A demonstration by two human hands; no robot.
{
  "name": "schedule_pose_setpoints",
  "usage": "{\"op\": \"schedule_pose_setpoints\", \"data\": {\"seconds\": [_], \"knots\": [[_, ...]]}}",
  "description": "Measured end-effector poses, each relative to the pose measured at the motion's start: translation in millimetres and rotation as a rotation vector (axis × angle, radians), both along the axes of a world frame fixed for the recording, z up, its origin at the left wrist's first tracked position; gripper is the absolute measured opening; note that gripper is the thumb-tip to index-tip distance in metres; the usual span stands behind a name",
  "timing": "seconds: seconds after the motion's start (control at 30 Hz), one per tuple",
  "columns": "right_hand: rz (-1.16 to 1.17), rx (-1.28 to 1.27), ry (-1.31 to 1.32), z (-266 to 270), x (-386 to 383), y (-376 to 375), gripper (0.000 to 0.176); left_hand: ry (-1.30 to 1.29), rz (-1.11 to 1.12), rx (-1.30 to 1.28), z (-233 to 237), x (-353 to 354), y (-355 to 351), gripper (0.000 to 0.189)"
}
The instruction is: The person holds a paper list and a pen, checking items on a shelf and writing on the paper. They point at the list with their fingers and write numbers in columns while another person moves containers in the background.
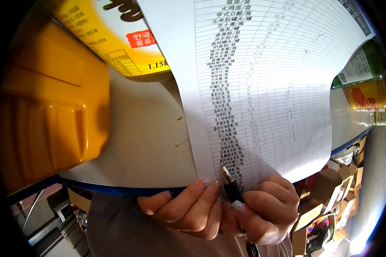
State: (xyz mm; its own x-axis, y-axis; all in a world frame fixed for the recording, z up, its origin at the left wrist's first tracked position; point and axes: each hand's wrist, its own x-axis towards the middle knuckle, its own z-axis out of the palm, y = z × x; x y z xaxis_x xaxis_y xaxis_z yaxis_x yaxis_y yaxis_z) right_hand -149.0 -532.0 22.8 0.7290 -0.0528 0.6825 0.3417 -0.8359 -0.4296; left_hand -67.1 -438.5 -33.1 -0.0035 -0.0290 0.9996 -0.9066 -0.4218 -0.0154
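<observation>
A large printed sheet (261,94) with a table of rows and some handwritten marks rises from the lower middle to the top. My left hand (186,212) has its fingers curled at the sheet's lower left edge, pinching the paper. Closed round a black pen (232,190), my right hand (266,210) is at the lower edge of the sheet. The pen's metal tip touches or nearly touches the lower rows of print. The two hands are side by side, with their fingertips close together.
An orange plastic container (55,103) stands at the left on a pale shelf (137,128) with a blue edge. Behind it is a yellow labelled container (128,43). Green (358,64) and orange (366,94) packages are at the right, with cardboard boxes (330,184) below.
</observation>
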Motion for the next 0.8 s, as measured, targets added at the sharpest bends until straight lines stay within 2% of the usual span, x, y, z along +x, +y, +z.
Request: {"op": "schedule_pose_setpoints", "data": {"seconds": [0.1,0.2,0.43,0.5,0.6,0.7,0.8], "knots": [[0.009,0.015,-0.008,-1.4,-0.5,-0.1,0.022,0.008,0.004,0.191,-0.6,-2.7,9.9,0.025],[0.009,0.023,-0.019,-3.0,-1.0,0.0,0.022,-0.055,-0.005,-0.047,-0.6,3.6,-4.8,0.025],[-0.023,0.003,0.019,2.5,1.3,1.2,0.022,-0.025,-0.011,0.000,-0.5,0.9,-0.4,0.024],[-0.027,-0.014,-0.054,-1.2,4.9,0.9,0.022,-0.022,0.008,-0.012,-0.8,0.1,-1.8,0.025],[0.000,-0.012,-0.044,-0.1,4.3,-1.6,0.024,0.022,0.054,0.165,-3.0,-6.5,6.5,0.024],[-0.008,0.004,-0.014,1.7,2.8,-0.2,0.026,0.057,0.025,0.233,-0.7,-8.1,12.6,0.024],[-0.031,0.000,-0.017,2.6,3.7,0.6,0.026,0.034,0.041,-0.005,-0.1,-5.4,-2.0,0.026]]}}
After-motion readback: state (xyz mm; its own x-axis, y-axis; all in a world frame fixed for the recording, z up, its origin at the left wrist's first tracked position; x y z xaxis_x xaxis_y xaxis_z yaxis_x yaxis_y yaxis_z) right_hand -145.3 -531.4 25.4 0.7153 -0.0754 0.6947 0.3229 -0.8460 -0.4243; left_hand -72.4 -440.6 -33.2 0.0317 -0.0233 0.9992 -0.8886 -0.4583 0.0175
